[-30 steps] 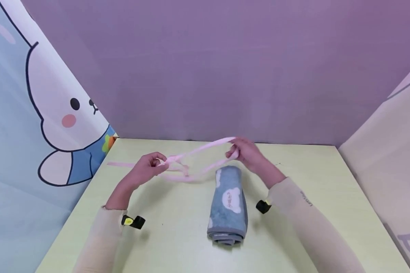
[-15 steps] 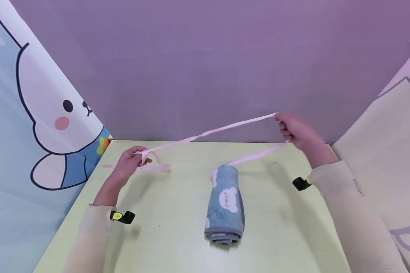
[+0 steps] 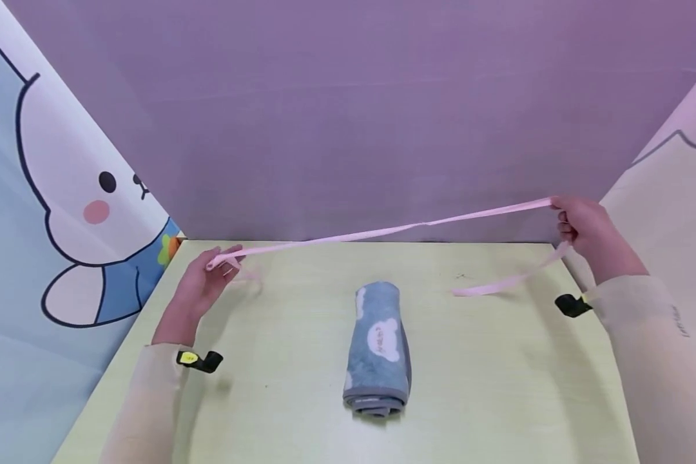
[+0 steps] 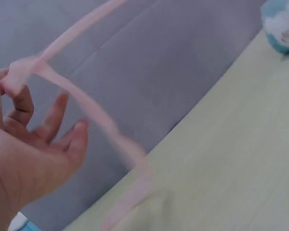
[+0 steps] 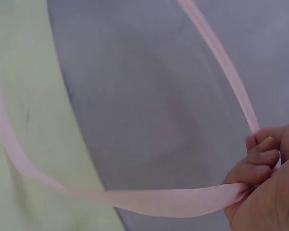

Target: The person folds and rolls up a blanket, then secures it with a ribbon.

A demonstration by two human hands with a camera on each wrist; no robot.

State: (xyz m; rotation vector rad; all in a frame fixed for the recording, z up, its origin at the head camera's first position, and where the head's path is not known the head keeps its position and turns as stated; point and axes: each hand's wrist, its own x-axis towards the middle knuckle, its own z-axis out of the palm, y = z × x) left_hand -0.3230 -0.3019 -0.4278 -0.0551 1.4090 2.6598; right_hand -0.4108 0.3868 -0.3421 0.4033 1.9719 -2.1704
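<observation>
A pink ribbon point(image 3: 348, 238) stretches nearly straight between the two hands, above the far part of the table. The left hand point(image 3: 202, 282) pinches it between thumb and index finger, the other fingers loosely bent; a short tail hangs from there, as the left wrist view shows. My right hand point(image 3: 586, 229) grips the ribbon with curled fingers, and its loose end point(image 5: 173, 202) trails from the fist down to the table. Between and nearer than both hands lies a rolled blue towel point(image 3: 377, 351) with white bear patches, touched by neither hand.
The pale yellow-green table point(image 3: 301, 361) ends at a purple-grey backdrop point(image 3: 383, 129). On the left hangs a cloth with a cartoon rabbit point(image 3: 75, 180); a pale printed cloth point(image 3: 673, 219) stands at the right. Each wrist carries a small black camera.
My right hand has moved far to the right, drawing the ribbon out from a loose loop to a long taut span. The left hand has shifted slightly left. The towel stays in place.
</observation>
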